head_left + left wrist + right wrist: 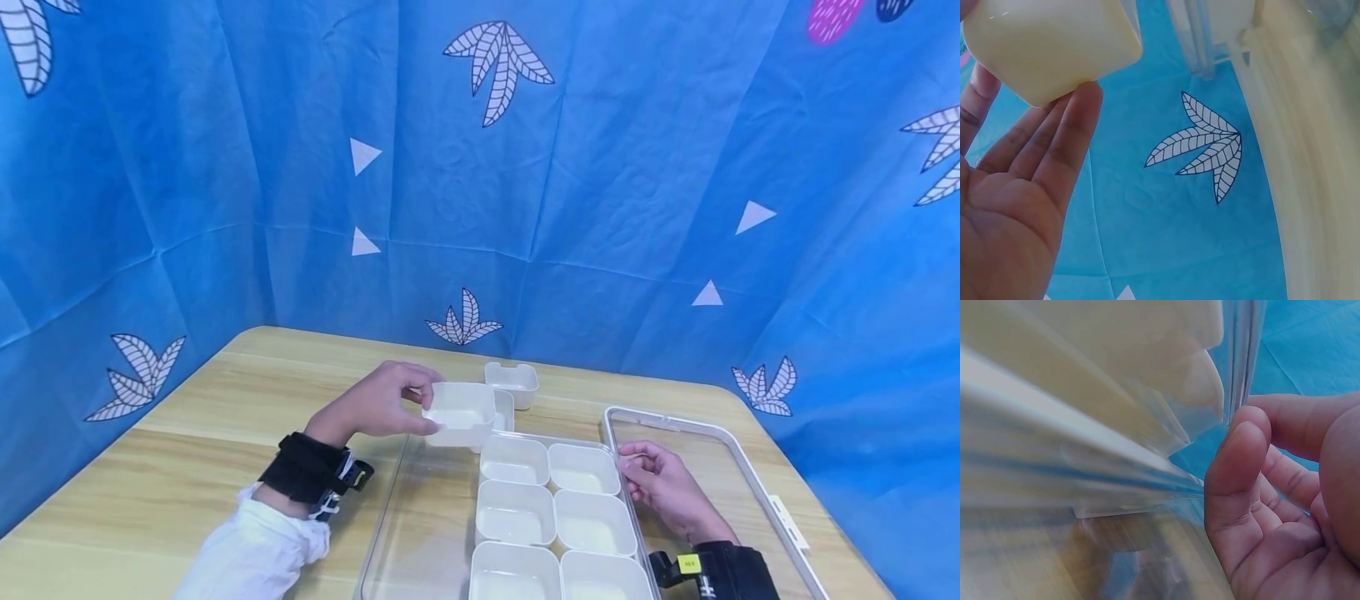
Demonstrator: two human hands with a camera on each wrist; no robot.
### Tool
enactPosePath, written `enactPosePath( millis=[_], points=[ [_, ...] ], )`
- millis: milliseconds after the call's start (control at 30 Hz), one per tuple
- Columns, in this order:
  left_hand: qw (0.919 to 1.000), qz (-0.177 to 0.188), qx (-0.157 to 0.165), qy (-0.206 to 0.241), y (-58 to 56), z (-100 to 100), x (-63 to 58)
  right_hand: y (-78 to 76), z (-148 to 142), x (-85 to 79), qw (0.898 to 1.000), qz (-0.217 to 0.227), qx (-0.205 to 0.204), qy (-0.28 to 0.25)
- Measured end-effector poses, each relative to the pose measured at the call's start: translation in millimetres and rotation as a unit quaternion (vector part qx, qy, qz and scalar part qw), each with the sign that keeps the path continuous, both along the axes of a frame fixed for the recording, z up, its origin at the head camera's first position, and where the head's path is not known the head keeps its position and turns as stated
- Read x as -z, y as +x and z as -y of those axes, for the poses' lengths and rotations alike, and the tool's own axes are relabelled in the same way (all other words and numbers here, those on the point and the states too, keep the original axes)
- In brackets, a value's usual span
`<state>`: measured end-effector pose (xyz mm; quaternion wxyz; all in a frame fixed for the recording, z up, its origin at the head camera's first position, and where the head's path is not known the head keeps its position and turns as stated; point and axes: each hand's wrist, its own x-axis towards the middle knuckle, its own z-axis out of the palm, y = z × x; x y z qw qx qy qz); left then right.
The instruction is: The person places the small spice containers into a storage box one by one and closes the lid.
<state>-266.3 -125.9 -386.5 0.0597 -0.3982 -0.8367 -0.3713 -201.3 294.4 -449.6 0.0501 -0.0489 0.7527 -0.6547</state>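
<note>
My left hand (382, 402) grips a small white bin (462, 410) by its left side, fingers and thumb on its walls. The bin is held up over the far end of a clear plastic box (381, 533). In the left wrist view the fingers lie against the underside of the cream-white bin (1054, 50). My right hand (670, 493) pinches the right wall of the clear box near its far corner; thumb and index finger (1294, 419) meet at that edge in the right wrist view. White bins (517, 515) stand in two columns in the box's right part.
Behind the box, a notched white bin (512, 377) stands on the wooden table (187, 433), with another white bin (506, 408) partly hidden by the held one. A clear lid with a white rim (738, 454) lies on the right. Blue patterned cloth (315, 167) hangs behind.
</note>
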Motion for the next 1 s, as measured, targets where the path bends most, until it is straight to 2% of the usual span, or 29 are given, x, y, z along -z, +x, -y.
enactPosePath(
  millis=[167,433,667,733,1000],
  points=[
    [0.9998,0.019,0.002,-0.006,1.5,6.3,4.4,0.8,-0.4,0.8,1.0,0.005,0.0,0.0],
    [0.9995,0.025,0.008,-0.017,4.8,9.8,6.4,2.1,1.0,-1.0,1.0,0.0,-0.001,0.007],
    [0.9988,-0.009,0.028,-0.039,5.3,6.1,4.9,0.7,1.0,-2.2,1.0,0.004,0.003,0.006],
    [0.9987,-0.009,0.032,-0.039,4.9,5.5,4.6,-0.3,0.8,-2.2,1.0,0.004,0.008,0.008],
    [0.998,0.018,0.036,-0.048,4.3,6.7,4.2,-3.0,-0.2,-0.1,1.0,0.01,0.021,0.009]
  ],
)
